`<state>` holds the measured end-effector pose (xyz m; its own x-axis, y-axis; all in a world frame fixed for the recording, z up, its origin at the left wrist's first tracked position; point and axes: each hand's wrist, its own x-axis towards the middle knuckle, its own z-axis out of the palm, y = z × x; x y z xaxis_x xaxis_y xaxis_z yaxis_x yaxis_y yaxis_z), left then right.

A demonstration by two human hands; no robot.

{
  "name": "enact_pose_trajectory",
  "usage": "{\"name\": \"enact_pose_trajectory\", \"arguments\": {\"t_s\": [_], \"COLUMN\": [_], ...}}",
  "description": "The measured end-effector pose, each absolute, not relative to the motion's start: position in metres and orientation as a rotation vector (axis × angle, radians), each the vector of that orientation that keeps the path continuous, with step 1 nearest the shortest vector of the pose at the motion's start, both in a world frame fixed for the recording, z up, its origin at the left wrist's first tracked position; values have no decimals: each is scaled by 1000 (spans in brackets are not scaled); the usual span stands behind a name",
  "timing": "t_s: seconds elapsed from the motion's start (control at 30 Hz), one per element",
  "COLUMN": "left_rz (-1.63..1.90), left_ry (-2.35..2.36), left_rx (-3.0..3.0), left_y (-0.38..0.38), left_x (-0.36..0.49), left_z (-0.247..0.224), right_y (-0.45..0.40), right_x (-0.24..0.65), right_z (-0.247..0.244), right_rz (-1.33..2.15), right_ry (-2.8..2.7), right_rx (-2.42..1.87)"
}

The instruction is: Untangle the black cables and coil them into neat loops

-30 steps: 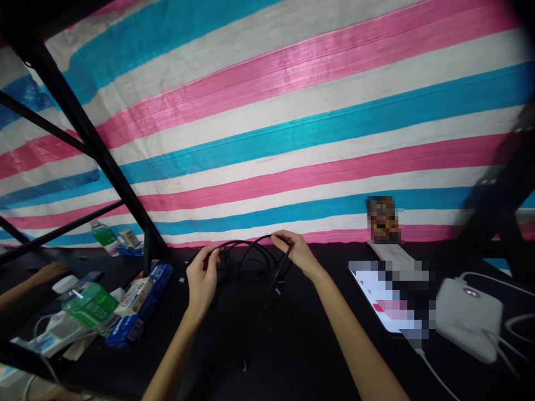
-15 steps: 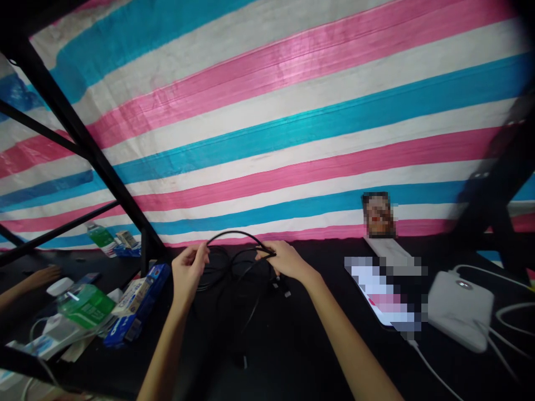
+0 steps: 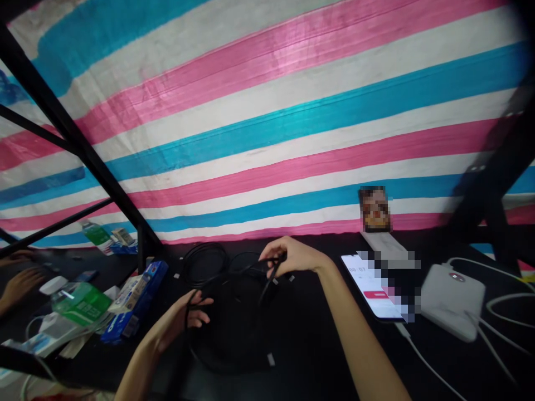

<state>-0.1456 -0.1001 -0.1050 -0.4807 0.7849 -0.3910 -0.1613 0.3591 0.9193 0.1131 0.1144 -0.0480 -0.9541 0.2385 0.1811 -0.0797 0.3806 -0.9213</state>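
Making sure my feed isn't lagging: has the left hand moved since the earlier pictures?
Yes: judged against the blue box, the left hand has moved lower in the view.

The right hand (image 3: 298,255) curls its fingers (image 3: 268,252) into a pinch, while the left hand (image 3: 180,316) (held lower) spreads loosely.

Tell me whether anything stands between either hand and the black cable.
Nothing visible does: the right hand grips the black cable, and the cable's loop runs across the left hand. The phone lies off to the right of both hands.
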Motion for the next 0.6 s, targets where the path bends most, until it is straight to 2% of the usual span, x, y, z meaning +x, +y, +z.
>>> {"name": "enact_pose_trajectory", "arguments": {"t_s": [0.1,0.23,0.43,0.6], "left_rz": [1440,1679,1778,1693], "left_ry": [1517,1547,1671,1818], "left_rx": [578,911,1355,1701], "left_y": [-99,-90,-83,-91], "left_x": [-127,-117,-112,-98], "left_z": [-92,-72,-47,-37], "right_y": [110,108,109,116], "right_x": [110,109,119,94], "right_z": [-50,-56,-45,-65], "right_rz": [1624,1684,1715,1514], "right_ry": [-2688,-2786,-2497,-2017], "right_rx": [87,-20,69,-444]}}
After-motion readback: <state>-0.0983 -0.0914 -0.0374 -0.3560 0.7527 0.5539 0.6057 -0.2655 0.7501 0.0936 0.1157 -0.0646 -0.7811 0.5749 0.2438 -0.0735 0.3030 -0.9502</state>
